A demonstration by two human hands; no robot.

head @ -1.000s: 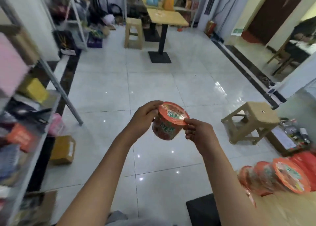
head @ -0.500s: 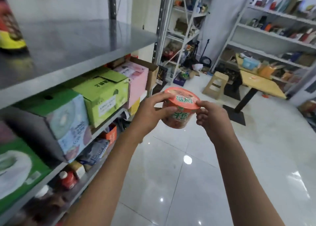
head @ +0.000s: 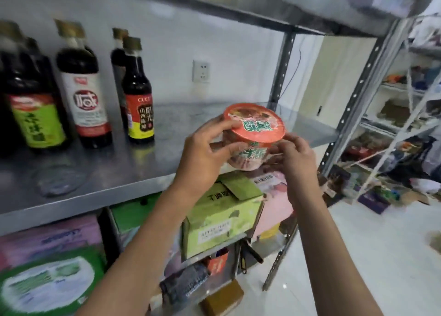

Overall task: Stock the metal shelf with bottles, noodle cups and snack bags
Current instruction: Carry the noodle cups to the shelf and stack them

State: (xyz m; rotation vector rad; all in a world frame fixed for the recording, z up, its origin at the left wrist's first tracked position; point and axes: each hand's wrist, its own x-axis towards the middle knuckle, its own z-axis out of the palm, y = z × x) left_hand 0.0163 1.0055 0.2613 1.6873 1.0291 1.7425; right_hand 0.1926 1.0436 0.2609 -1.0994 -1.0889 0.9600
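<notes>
Both hands hold one noodle cup (head: 254, 136) between them. Left hand (head: 202, 155) wraps the cup's left side, fingertips curled over the lid rim, thumb lower on the wall. Right hand (head: 294, 158) grips the right side, fingers curled against the tapered wall below the rim.

Cup: round, wide at top, narrowing to base; glossy film wrap, orange-red lid with green lettering. Tilted slightly, lid facing up and toward the camera. It is held in the air just above the front edge of the metal shelf (head: 119, 172), at its right portion; not resting on it as far as can be seen.

Shelf surface: flat sheet metal, grey, dull sheen with faint reflections. Perforated steel upright (head: 282, 69) at the back right corner; a second one (head: 362, 96) at the front right.

On the same shelf, well to the left of the cup, dark glass-like bottles stand upright: one with a red and yellow label (head: 138, 96), one with a white and red label (head: 83, 88), one with a green label (head: 31, 96), and another partly hidden behind. Caps appear gold; blurred.

Shelf below: green cardboard carton (head: 222, 217) with folded top flaps, directly under the hands; pink box (head: 274, 196) just beside it on the right. Further left, a pink pack and a green pack, blurred.

White wall socket (head: 201, 71) on the wall behind.
</notes>
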